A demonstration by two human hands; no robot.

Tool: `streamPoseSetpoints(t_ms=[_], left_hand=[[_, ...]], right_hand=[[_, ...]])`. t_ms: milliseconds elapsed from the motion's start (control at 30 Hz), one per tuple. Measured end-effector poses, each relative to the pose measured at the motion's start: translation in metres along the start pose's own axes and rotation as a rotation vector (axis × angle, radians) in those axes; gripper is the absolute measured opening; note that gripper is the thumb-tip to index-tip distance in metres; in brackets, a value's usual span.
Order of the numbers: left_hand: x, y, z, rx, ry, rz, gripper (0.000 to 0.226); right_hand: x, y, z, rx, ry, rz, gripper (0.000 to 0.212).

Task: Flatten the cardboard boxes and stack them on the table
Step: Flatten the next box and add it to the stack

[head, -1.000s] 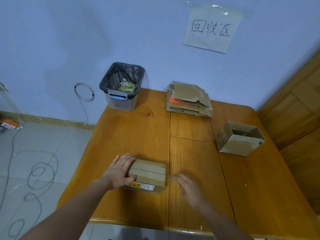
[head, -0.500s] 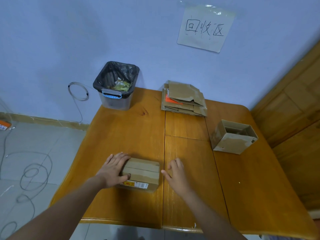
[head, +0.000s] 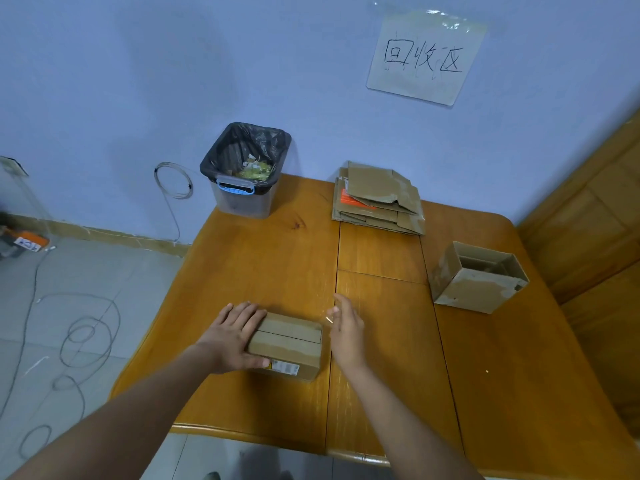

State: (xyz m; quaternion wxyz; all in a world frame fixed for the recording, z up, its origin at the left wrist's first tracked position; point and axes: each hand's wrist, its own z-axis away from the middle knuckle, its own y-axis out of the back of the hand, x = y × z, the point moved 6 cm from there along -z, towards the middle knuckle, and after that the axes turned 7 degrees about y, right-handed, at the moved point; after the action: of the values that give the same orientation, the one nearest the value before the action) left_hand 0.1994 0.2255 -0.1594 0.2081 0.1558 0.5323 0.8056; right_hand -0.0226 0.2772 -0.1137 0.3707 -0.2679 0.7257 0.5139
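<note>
The sealed box point(head: 287, 344) lies on the desk point(head: 242, 265), near its front edge and just left of the desk's centre seam. Its top flaps are closed, with a strip of tape along the middle, and a printed label shows on its front face.

The left hand point(head: 233, 336) rests on the box's left end. Its fingers point(head: 247, 313) lie straight and close together over the top left edge, while the thumb presses against the front face beside the label.

The right hand point(head: 346, 327) is just right of the box, palm turned toward it, with the fingers straight and slightly spread. Whether it touches the box's right side cannot be told.

At the back of the desk, close to the wall, lies a stack of flattened boxes point(head: 379, 199); an orange label shows on one sheet. An open box point(head: 478, 277) stands further right, well apart from the sealed box, with its opening facing up.

A bin point(head: 246, 171) lined with a black bag stands at the desk's back left corner, holding some waste. A paper sign point(head: 426, 55) with handwritten characters is fixed to the wall. Loops of cable point(head: 83, 334) lie on the floor to the left
</note>
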Motion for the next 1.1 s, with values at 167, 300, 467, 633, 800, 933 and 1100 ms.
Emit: streamPoseSetpoints(t_ms=[167, 300, 467, 633, 800, 933, 1100], left_hand=[[0.005, 0.000, 0.002, 0.020, 0.037, -0.097, 0.102], [0.015, 0.005, 0.005, 0.069, 0.048, -0.156, 0.101], [0.027, 0.010, 0.003, 0.103, 0.026, -0.189, 0.104], [0.023, 0.009, -0.005, 0.108, -0.032, -0.190, 0.103], [0.013, 0.021, -0.016, 0.181, -0.091, -0.175, 0.094], [-0.015, 0.038, -0.028, 0.216, -0.088, -0.148, 0.092], [-0.049, 0.065, -0.051, 0.235, -0.096, -0.133, 0.094]], right_hand=[[-0.007, 0.003, -0.005, -0.017, 0.017, 0.016, 0.023], [-0.012, -0.001, -0.002, -0.052, 0.006, 0.036, 0.025], [-0.014, -0.006, 0.000, -0.074, -0.081, 0.046, 0.003], [-0.022, -0.011, -0.008, -0.084, -0.077, -0.075, 0.021], [-0.026, -0.022, -0.024, -0.086, -0.138, -0.074, 0.027], [-0.034, -0.039, -0.045, -0.092, -0.164, -0.063, 0.027], [-0.047, -0.053, -0.069, -0.009, -0.263, -0.074, 0.042]])
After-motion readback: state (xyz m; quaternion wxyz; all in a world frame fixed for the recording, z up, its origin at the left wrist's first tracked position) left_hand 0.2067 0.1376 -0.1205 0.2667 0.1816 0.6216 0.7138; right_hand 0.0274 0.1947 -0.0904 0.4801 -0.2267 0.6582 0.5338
